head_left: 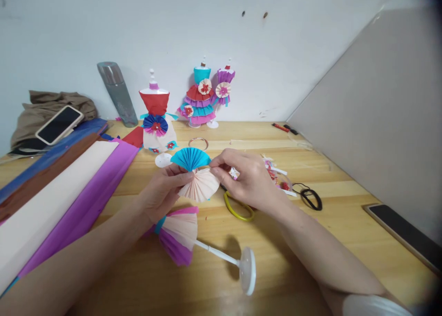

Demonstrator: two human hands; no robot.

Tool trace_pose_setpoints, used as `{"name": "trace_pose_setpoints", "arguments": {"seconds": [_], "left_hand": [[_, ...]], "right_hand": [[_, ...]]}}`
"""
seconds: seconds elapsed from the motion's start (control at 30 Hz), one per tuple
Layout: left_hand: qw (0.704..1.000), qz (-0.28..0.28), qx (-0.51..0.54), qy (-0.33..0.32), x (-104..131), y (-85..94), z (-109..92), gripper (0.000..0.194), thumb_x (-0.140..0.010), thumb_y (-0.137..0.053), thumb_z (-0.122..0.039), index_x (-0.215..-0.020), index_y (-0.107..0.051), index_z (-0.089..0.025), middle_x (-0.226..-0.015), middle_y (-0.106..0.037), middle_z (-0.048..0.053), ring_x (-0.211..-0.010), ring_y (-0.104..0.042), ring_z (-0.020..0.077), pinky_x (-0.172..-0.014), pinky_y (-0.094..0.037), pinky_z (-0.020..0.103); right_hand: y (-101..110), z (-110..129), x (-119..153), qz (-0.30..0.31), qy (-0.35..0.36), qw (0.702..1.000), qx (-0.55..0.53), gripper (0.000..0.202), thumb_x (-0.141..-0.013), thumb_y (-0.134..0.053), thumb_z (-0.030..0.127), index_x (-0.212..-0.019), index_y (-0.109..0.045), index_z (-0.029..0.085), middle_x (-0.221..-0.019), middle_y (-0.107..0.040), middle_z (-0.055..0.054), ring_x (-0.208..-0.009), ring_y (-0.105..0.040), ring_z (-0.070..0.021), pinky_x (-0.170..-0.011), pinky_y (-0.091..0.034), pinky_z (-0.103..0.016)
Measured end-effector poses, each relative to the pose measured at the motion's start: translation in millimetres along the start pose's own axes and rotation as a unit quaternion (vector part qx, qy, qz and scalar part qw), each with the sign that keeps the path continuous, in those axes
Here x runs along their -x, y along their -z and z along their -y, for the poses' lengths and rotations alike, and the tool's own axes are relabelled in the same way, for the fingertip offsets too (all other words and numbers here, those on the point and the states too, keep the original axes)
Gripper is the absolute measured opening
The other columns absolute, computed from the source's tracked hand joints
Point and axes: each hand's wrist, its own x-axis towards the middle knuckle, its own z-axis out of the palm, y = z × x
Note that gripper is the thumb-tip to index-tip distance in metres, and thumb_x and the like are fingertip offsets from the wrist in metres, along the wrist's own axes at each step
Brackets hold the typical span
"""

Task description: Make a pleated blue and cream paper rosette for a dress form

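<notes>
Over the pale wooden tabletop (338,196), a pleated turquoise-and-cream paper rosette (200,187) is pinched between the left hand (162,187) and right hand (250,175); probably light, easily crushed, it is best held near its centre.

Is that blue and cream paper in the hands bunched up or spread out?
Spread out: the blue paper and cream paper fan wide, their pleats radiating outward.

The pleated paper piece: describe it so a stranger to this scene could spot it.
Start at the wooden table and find the left hand and right hand above it. Between them is the pleated paper piece, one fan turquoise, one cream. Unlike the rosettes on the dress forms behind, it is held.
</notes>
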Motion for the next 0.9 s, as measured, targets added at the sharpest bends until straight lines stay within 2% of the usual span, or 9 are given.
{"name": "trace_pose_setpoints", "arguments": {"seconds": [0.2, 0.37, 0.5, 0.73, 0.9], "left_hand": [[1.0, -0.01, -0.012, -0.005, 3, -1.7, 0, 0.019, -0.06, -0.085, -0.022, -0.072, -0.071, -0.014, -0.076, -0.069, 0.004, -0.073, -0.059, 0.014, -0.074, -0.046, 0.026], [1.0, -0.002, -0.001, 0.006, 4, -3.7, -1, 0.022, -0.057, -0.087, -0.021, -0.066, -0.067, -0.016, -0.073, -0.065, 0.0, -0.074, -0.057, 0.0134, -0.08, -0.045, 0.029], [1.0, -0.002, 0.001, 0.007, 5, -4.4, -2, 0.023, -0.056, -0.087, -0.02, -0.065, -0.067, -0.017, -0.073, -0.064, -0.001, -0.075, -0.057, 0.0123, -0.081, -0.044, 0.027], [0.998, 0.046, -0.053, -0.003, 9, -7.9, -5, 0.023, -0.057, -0.088, -0.028, -0.071, -0.072, -0.017, -0.069, -0.066, 0.001, -0.066, -0.06, 0.0145, -0.076, -0.047, 0.031], [0.996, 0.065, -0.063, 0.001, 12, -10.3, -6, 0.02, -0.06, -0.086, -0.029, -0.072, -0.074, -0.019, -0.068, -0.067, 0.003, -0.068, -0.063, 0.0179, -0.072, -0.047, 0.032]], "right_hand": [[-3, 0, 1, -0.014, -0.014, 1.0, 0.01, 0.012, -0.084, -0.054, 0.01, -0.077, -0.056, 0.019, -0.066, -0.061, -0.001, -0.059, -0.056, -0.0133, -0.056, -0.041, -0.025], [-2, 2, 1, -0.016, -0.032, 0.999, -0.013, 0.012, -0.085, -0.054, 0.01, -0.079, -0.058, 0.019, -0.079, -0.07, -0.004, -0.065, -0.061, -0.0138, -0.061, -0.045, -0.026], [0, 4, 1, -0.021, -0.042, 0.999, -0.022, 0.012, -0.084, -0.055, 0.01, -0.077, -0.06, 0.019, -0.077, -0.071, -0.004, -0.065, -0.062, -0.0139, -0.062, -0.046, -0.026], [1, 6, 1, -0.037, -0.042, 0.998, -0.017, 0.014, -0.083, -0.056, 0.01, -0.073, -0.058, 0.02, -0.067, -0.064, 0.0, -0.06, -0.058, -0.0122, -0.058, -0.044, -0.026], [1, 5, 1, -0.039, -0.032, 0.999, -0.019, 0.014, -0.085, -0.056, 0.012, -0.075, -0.059, 0.02, -0.067, -0.064, -0.001, -0.06, -0.058, -0.0128, -0.058, -0.045, -0.026]]}}
